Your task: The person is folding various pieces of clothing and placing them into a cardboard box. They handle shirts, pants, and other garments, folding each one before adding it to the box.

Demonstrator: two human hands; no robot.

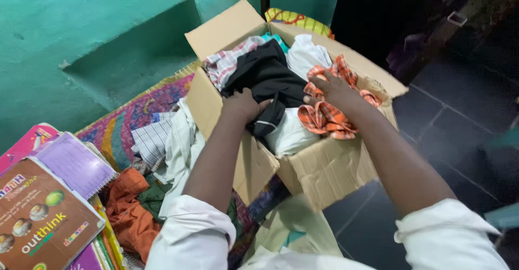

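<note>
From the head view, both hands were down inside an open cardboard box [319, 167] packed full of clothes; the left hand [241, 105] lay on a black garment [267, 75], its fingers curled over a fold of it, seemingly gripping so the cloth could be pressed or shifted; the right hand [335, 89] rested on an orange checked cloth [324, 118] at the box's near right corner, fingers spread and pressing flat rather than closed round it, likely to keep the pile from springing up; white cloth [305, 54] and a pale plaid shirt [227, 62] filled the rest of the box; its flaps stood open, leaving the way in free; beside it, more clothes [167, 145] lay heaped on a patterned mat [135, 113], with an orange garment [130, 210] and a stack of books [48, 205] crowding the left, against a green wall [81, 32]
</note>
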